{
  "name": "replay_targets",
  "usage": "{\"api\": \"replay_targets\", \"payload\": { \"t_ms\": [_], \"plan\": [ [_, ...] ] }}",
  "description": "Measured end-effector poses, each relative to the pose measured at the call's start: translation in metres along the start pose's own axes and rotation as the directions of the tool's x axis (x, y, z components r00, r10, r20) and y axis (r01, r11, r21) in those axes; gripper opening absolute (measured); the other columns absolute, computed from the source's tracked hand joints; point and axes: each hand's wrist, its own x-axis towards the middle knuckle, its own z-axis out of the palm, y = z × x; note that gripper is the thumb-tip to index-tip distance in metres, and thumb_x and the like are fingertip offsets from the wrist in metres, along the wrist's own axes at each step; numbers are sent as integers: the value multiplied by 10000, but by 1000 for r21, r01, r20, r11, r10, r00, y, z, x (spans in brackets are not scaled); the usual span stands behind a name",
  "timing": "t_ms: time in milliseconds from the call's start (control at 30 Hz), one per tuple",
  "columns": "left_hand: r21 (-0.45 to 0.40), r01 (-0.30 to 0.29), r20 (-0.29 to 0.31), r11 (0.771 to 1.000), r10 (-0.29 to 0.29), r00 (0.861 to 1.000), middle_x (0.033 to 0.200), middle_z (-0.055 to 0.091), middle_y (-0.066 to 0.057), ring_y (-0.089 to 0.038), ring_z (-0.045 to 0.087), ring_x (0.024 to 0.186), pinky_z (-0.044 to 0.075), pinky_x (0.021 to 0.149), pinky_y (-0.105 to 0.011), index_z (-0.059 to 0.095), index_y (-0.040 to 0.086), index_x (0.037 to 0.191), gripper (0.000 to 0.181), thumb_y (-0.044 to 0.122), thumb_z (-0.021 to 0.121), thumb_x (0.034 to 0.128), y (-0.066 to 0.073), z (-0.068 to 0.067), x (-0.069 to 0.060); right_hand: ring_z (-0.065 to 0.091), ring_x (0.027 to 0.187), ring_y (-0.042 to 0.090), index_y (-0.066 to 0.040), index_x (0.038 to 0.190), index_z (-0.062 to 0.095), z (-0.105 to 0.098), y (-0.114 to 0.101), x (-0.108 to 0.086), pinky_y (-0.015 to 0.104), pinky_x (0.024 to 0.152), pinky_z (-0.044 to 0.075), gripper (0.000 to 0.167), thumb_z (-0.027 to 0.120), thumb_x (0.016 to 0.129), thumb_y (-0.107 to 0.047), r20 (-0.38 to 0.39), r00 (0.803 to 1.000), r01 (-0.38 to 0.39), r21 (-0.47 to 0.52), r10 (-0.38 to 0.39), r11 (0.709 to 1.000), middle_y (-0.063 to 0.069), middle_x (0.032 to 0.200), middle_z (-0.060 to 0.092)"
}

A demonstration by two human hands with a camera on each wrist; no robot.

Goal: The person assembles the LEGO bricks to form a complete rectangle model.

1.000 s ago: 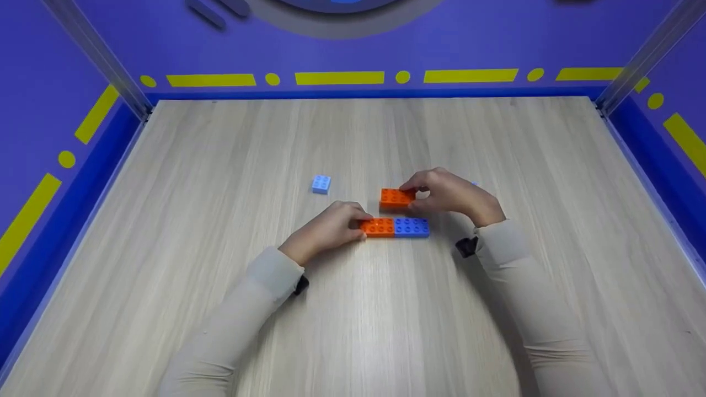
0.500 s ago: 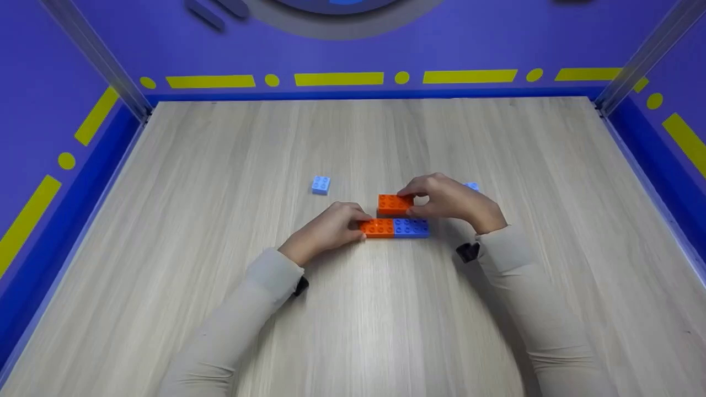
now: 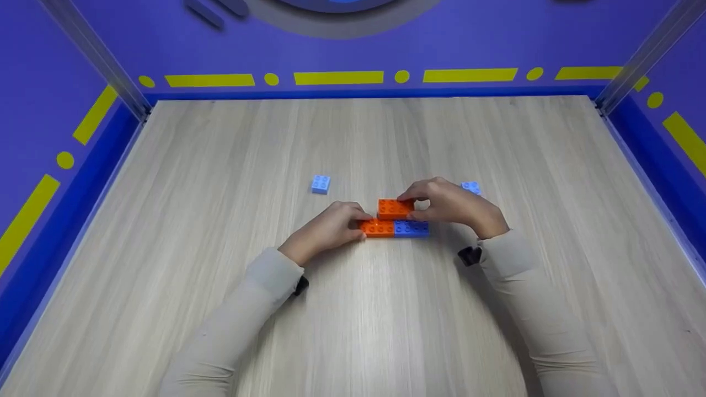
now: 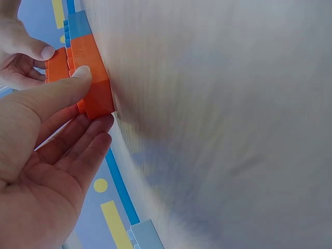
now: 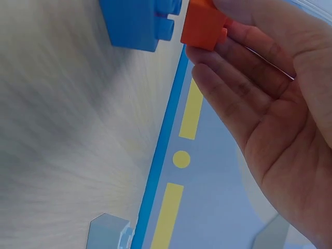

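An orange brick [image 3: 379, 228] and a blue brick [image 3: 415, 229] stand end to end on the table in the head view. My left hand [image 3: 332, 227] pinches the orange brick's left end between thumb and fingers. Above the row, a second orange brick [image 3: 391, 208] is pinched at its right end by my right hand [image 3: 452, 205]. It overlaps the back of both lower bricks in the head view. In the right wrist view, a gap shows between this held brick [image 5: 201, 25] and the studs of the blue brick [image 5: 132, 23].
A small light blue brick [image 3: 320, 184] lies behind my left hand. Another light blue brick [image 3: 470, 187] sits behind my right hand, partly hidden by it. Purple-blue walls with yellow markings [image 3: 339, 79] border the wooden table [image 3: 364, 320].
My right hand has brought the upper orange brick toward me, over the row. More of the light blue brick behind that hand shows. My left hand stays put.
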Motion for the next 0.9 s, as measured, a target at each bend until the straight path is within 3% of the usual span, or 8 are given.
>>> {"api": "replay_targets", "payload": {
  "t_ms": [900],
  "plan": [
    [22,-38,-12,999,38,999,1114,672,-115,-231,622,1021,498,922,-357,668,30,1206,355,80,703,857,-1,1,0,656,1014,215,-69,1166,695,6,-6,-5,389,888,543,316,707,862,-153,19,999,48,-4,-48,999,73,1141,695]
  ]
}}
